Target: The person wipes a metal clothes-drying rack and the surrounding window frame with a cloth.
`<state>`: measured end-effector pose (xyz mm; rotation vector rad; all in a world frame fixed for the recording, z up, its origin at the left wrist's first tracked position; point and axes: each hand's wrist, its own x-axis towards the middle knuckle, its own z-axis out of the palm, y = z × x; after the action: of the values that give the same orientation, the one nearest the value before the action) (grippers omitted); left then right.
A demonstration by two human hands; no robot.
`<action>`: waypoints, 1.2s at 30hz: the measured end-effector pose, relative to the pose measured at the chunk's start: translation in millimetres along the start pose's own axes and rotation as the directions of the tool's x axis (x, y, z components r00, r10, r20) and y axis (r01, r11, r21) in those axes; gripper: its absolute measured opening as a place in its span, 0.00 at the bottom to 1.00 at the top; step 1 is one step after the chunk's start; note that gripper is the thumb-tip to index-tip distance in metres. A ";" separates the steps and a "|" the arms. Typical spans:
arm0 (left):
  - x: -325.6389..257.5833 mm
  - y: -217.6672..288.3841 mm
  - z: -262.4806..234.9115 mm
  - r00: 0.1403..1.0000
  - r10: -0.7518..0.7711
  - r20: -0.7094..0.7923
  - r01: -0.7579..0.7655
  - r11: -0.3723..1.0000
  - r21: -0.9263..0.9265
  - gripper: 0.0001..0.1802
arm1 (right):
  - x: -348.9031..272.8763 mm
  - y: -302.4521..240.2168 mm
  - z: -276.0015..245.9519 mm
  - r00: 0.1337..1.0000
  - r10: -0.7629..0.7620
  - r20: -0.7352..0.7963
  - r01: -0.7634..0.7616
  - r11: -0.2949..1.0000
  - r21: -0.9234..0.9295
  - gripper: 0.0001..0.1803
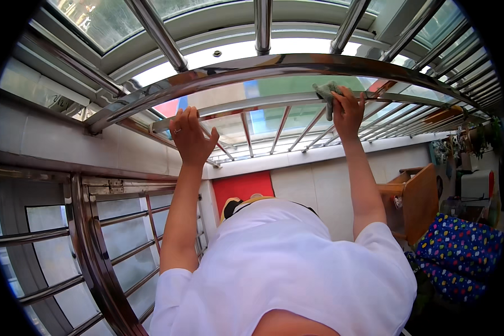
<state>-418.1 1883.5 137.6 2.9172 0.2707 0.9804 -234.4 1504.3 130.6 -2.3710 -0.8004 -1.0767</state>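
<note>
A grey-green cloth (327, 96) is draped over a straight metal rail (263, 103), and my right hand (348, 112) presses it there with closed fingers. Farther left along the same rail, my left hand (193, 135) has its fingers curled over the metal, a ring on one of them. The left thumb sticks out to the side. Just beyond and above both hands runs a thick, shiny rail (274, 67) that looks curved. Thin upright bars (248, 134) stretch below the straight rail. The fingertips of both hands are partly hidden.
Polished bars (263, 28) stand in front of the window frame. A barred metal door (84, 246) is at the left. To the right are a wooden cabinet (417, 196) and a dotted blue cloth (459, 252). A red mat (241, 187) lies on the floor.
</note>
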 end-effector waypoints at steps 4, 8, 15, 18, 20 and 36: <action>32.1 8.7 -7.6 0.994 -0.029 0.108 0.030 1.000 -0.008 0.24 | -1.0 -39.7 26.6 0.993 0.079 -0.092 -0.071 0.993 0.091 0.08; 56.6 15.7 -7.8 0.937 0.147 0.318 -0.150 0.989 -0.016 0.25 | 13.6 -105.2 40.6 0.997 -0.040 -0.063 0.057 0.956 0.288 0.11; 67.2 40.2 17.4 0.895 0.364 0.256 -0.273 0.903 -0.332 0.20 | 25.2 -101.0 37.7 0.707 0.707 0.009 -0.333 0.322 0.886 0.11; 61.5 37.7 21.7 0.904 0.382 0.194 -0.310 0.896 -0.317 0.23 | 56.9 -97.6 -18.9 0.408 0.909 -0.085 -0.192 0.177 0.965 0.14; 59.1 38.3 24.6 0.898 0.386 0.210 -0.310 0.896 -0.319 0.22 | 77.5 -108.3 -36.2 0.443 0.858 -0.260 -0.211 0.382 0.900 0.14; 56.1 -14.2 -97.3 0.849 0.287 -0.444 -0.450 0.832 -0.324 0.14 | 132.3 -202.3 -1.4 0.862 0.094 -0.498 0.147 0.894 0.423 0.20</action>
<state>-435.0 1907.0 247.1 2.4062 -0.4779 1.4462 -295.7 1698.6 260.7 -1.5875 -0.7774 -1.2865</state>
